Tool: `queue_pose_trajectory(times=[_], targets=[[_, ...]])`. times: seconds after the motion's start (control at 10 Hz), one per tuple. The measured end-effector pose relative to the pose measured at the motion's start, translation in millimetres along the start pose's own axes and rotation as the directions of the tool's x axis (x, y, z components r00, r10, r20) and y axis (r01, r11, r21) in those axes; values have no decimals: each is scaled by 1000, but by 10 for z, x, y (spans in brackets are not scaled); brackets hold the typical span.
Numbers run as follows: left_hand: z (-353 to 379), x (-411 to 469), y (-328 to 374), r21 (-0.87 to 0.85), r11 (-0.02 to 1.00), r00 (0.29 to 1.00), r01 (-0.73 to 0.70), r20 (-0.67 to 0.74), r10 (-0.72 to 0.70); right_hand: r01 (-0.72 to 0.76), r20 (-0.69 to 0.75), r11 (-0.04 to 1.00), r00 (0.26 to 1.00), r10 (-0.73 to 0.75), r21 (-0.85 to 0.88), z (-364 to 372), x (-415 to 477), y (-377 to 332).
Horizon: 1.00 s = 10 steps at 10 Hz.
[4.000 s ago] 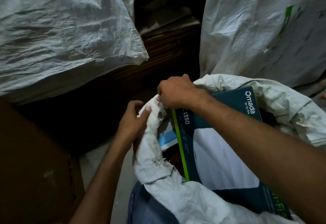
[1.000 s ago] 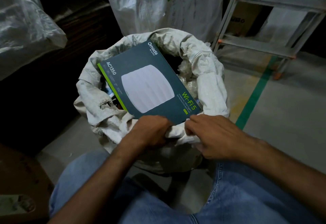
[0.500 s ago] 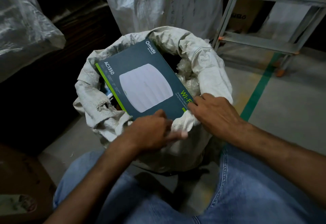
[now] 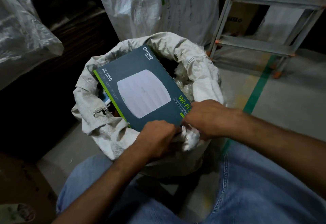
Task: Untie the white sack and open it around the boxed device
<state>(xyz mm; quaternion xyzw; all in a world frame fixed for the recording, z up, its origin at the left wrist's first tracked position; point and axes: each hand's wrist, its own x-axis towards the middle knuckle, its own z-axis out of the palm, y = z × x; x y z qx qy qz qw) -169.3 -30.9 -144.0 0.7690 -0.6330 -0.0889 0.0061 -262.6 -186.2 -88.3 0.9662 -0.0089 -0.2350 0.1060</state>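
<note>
The white woven sack stands on the floor between my knees, its mouth rolled down into a thick rim. A dark teal boxed device, printed with AC1350 and Wi-Fi 5, lies tilted in the opening and sticks out above the rim. My left hand grips the bunched sack cloth at the near rim. My right hand pinches the same bunch of cloth from the right and overlaps the box's near corner. Clear plastic wrapping shows inside the sack beside the box.
A large white sack stands behind, another pale sack at the left. An aluminium ladder leans at the right, with cardboard boxes behind it. A green floor line runs past. Brown cardboard lies lower left.
Both hands have closed together on the near rim; a bunch of cloth now sticks up between them. Four seconds ago they worked the far rim with the box less exposed.
</note>
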Motion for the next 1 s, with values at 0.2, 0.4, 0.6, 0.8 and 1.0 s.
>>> queue_pose_trajectory(times=[0.2, 0.4, 0.6, 0.8, 1.0], targets=[[90, -100, 205, 214, 976, 991, 43, -133, -15, -16, -259, 982, 965, -33, -186, 298, 22, -10], [50, -92, 334, 135, 988, 988, 71, -144, -51, -120, -353, 991, 931, 93, -54, 430, -76, -47], [-101, -220, 393, 22, 999, 998, 48, -34, -47, -213, -328, 977, 922, 205, 12, 525, -300, -218], [-828, -193, 338, -148, 971, 964, 191, 215, -157, -193, 52, 960, 981, 186, 203, -25, -550, -37], [-1816, -517, 335, -186, 934, 943, 305, 198, -268, -271, 74, 882, 962, 263, 385, -1105, -1187, 313]])
